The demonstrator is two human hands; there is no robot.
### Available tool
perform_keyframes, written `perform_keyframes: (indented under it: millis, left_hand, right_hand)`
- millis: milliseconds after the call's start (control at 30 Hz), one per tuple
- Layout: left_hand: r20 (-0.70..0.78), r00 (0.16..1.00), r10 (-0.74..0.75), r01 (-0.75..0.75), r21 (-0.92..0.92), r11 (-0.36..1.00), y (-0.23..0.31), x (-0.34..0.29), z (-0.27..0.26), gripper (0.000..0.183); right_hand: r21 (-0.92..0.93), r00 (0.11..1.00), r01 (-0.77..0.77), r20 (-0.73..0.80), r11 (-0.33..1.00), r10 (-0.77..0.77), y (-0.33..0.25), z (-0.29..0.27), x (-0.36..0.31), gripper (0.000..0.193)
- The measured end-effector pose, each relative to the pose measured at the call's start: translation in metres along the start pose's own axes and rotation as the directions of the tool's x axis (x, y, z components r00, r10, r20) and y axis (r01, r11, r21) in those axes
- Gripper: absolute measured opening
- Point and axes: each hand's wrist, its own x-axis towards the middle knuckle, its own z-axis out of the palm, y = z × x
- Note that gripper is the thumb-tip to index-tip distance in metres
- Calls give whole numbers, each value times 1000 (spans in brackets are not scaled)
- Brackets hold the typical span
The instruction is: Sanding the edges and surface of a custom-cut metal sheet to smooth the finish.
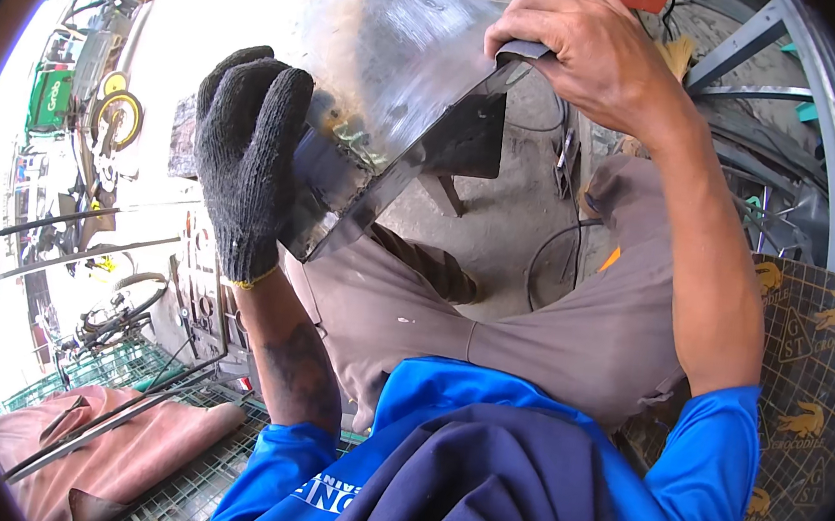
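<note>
A shiny bent sheet-metal piece [421,70] is held up tilted in front of me, with brownish heat stains and a welded-looking corner. My left hand [247,149], in a dark knit glove, closes on its lower left end. Bare, my right hand [583,50] is bent over its upper right corner. A small dark grey flap [524,50] shows under the right fingers; whether it is part of the metal or a separate pad, I cannot tell. Behind the metal, a dark flat block [474,140] is partly hidden.
My knees spread below the metal, over a concrete floor [520,240] with a dark cable [538,262]. Metal frames [822,129] and a printed board [798,378] stand at the right. A pinkish cloth [118,443] lies over green mesh at lower left. Parked motorbikes [114,121] are beyond.
</note>
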Motion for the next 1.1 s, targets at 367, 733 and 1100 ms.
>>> perform_keyframes:
  millis: [367,733,1100]
  left_hand:
    - [32,999,43,-42,-16,999,-5,1,-3,25]
    - [38,996,85,-86,8,996,-8,2,-5,26]
    - [85,981,177,-188,145,971,-9,6,-7,24]
  right_hand:
    - [-88,993,-110,-55,990,105,-2,-2,1,26]
    - [-197,996,4,-86,980,-21,-6,1,-3,26]
    - [-136,998,-63,-19,989,61,-12,-2,-3,27]
